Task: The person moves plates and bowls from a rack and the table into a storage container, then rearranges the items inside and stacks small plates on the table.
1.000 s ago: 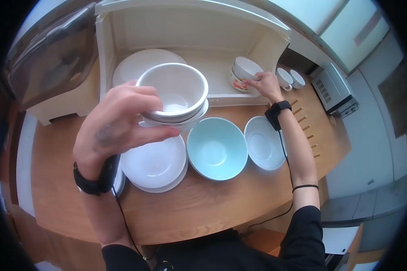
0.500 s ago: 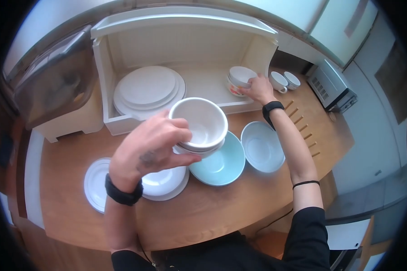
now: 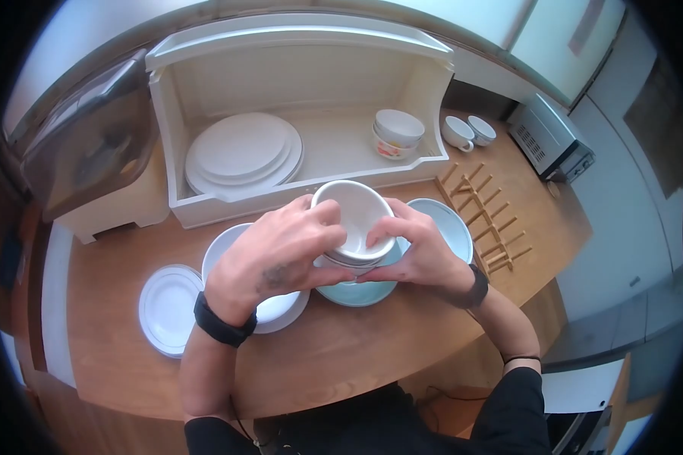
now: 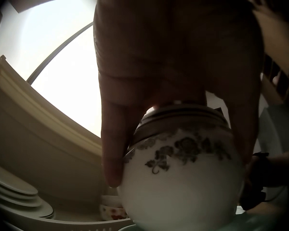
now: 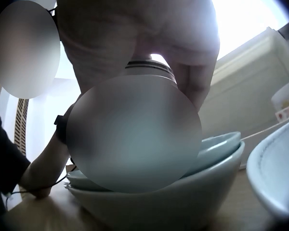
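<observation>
A stack of small white bowls hangs over the mint-green bowl, held between both hands. My left hand grips its left side, fingers curled over the rim and thumb lower on the outside. On the right side, my right hand pinches the rim likewise, fingertips inside the top bowl. Dark flowers show on the lowest bowl in the left wrist view. Behind the hands, a plain white bowl sits in a flowered bowl inside the cream rack.
Stacked large plates lie in the rack's left side. Smaller plates are at the table's left. A pale bowl stands right of the mint one, beside a wooden peg rack. Two cups and a silver appliance stand behind.
My right hand has left the bowls in the rack and come to the stack. My left hand has brought the stack rightward and lower, over the mint-green bowl. The head view has shifted.
</observation>
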Action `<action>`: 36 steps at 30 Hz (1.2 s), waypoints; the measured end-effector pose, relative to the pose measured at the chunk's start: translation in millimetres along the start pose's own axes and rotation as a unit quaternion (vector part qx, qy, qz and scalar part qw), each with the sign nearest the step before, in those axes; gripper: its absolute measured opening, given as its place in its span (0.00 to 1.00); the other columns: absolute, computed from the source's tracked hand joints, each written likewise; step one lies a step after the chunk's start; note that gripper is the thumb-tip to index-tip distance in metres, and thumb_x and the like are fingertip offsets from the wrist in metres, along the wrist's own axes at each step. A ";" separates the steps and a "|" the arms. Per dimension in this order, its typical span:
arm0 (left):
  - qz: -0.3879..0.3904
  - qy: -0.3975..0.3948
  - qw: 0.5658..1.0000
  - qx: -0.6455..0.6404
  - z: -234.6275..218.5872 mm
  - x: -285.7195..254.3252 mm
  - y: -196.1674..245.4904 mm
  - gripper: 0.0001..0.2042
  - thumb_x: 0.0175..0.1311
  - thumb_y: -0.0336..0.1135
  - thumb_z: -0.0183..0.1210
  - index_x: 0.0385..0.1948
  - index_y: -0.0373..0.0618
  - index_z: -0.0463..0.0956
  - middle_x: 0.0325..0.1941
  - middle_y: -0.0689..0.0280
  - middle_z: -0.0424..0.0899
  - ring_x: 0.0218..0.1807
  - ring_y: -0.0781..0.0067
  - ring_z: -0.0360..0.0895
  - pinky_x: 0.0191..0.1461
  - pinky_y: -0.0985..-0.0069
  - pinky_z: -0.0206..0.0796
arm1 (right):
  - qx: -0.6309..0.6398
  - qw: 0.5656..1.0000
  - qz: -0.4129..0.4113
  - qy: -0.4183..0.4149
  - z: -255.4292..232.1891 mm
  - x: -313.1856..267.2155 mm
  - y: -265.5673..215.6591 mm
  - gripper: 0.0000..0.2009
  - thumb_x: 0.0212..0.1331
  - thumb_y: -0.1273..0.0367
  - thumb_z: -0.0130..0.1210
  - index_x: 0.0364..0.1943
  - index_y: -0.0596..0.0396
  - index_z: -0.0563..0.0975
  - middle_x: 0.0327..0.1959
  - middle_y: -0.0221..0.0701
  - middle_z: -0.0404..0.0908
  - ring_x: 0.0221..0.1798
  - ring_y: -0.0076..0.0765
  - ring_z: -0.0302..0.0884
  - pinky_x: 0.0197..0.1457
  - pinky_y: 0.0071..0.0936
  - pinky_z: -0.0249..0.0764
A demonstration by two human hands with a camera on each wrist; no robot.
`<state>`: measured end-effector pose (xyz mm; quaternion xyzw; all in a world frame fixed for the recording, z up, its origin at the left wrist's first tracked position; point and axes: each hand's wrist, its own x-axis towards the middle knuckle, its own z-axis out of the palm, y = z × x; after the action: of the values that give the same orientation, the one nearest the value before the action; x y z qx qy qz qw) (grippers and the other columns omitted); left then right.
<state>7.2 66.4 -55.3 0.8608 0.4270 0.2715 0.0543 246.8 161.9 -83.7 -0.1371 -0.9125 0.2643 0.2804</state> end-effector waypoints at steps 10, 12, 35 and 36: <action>-0.078 0.139 0.985 0.060 -9.6 0.2 6.5 0.34 0.55 0.39 0.72 0.63 0.44 0.67 0.73 0.50 0.61 0.61 0.45 0.76 0.60 0.59 0.74 | -0.009 0.989 0.059 0.135 -53.3 41.5 57.5 0.18 0.36 0.67 0.81 0.31 0.54 0.84 0.42 0.33 0.85 0.42 0.31 0.84 0.46 0.27 0.79; -0.083 0.105 0.989 0.063 -10.5 -4.1 1.5 0.32 0.56 0.39 0.72 0.62 0.43 0.68 0.73 0.49 0.61 0.61 0.45 0.76 0.59 0.59 0.75 | -0.074 0.978 0.083 0.177 -76.0 62.8 89.8 0.19 0.37 0.64 0.81 0.33 0.56 0.85 0.38 0.33 0.85 0.37 0.30 0.84 0.43 0.26 0.79; -0.109 0.084 0.988 0.065 -8.7 -2.2 -3.5 0.25 0.56 0.39 0.71 0.54 0.41 0.73 0.73 0.49 0.62 0.58 0.50 0.79 0.53 0.61 0.78 | -0.244 0.902 0.325 0.142 -90.1 91.1 187.1 0.36 0.41 0.46 0.74 0.50 0.61 0.82 0.45 0.45 0.87 0.50 0.45 0.86 0.58 0.34 0.78; -0.109 0.082 0.989 0.064 -8.5 -1.8 -3.8 0.25 0.56 0.39 0.71 0.54 0.42 0.73 0.73 0.49 0.62 0.58 0.50 0.79 0.53 0.60 0.78 | -0.227 0.907 0.319 0.158 -87.9 90.3 185.4 0.37 0.43 0.44 0.73 0.50 0.62 0.82 0.45 0.46 0.87 0.51 0.46 0.86 0.58 0.35 0.78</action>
<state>-0.7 66.3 -50.1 0.7858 0.5376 0.3057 -0.0073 244.4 386.0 -86.0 -0.5208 -0.7992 0.1002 0.2827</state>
